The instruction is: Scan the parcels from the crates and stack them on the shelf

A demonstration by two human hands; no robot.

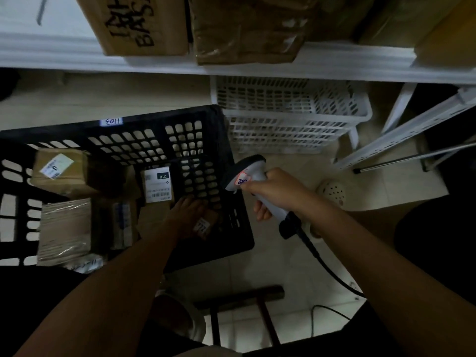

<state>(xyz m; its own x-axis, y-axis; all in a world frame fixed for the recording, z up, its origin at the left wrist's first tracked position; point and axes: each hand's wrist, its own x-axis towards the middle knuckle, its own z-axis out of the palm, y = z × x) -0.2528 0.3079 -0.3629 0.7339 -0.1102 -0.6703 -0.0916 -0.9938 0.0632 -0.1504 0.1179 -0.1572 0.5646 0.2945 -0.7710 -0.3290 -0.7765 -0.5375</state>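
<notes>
Pale tiled floor [278, 256] carries a black lattice crate [144, 140] at 9 o'clock, with stacked white lattice baskets [291, 117] touching its corner at 1 o'clock. White shelf board [77, 57] spans 12 o'clock. On it stand a cardboard box with black handwriting [136, 24] and, just beside it, a taped brown box [247, 29].

Taped brown parcels [64, 228] with white labels lie jumbled inside the black lattice crate [144, 140]

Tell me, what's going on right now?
Right hand grips white handheld scanner. Left hand down in black plastic crate, on small brown cardboard parcel. Nothing blocking.
</notes>
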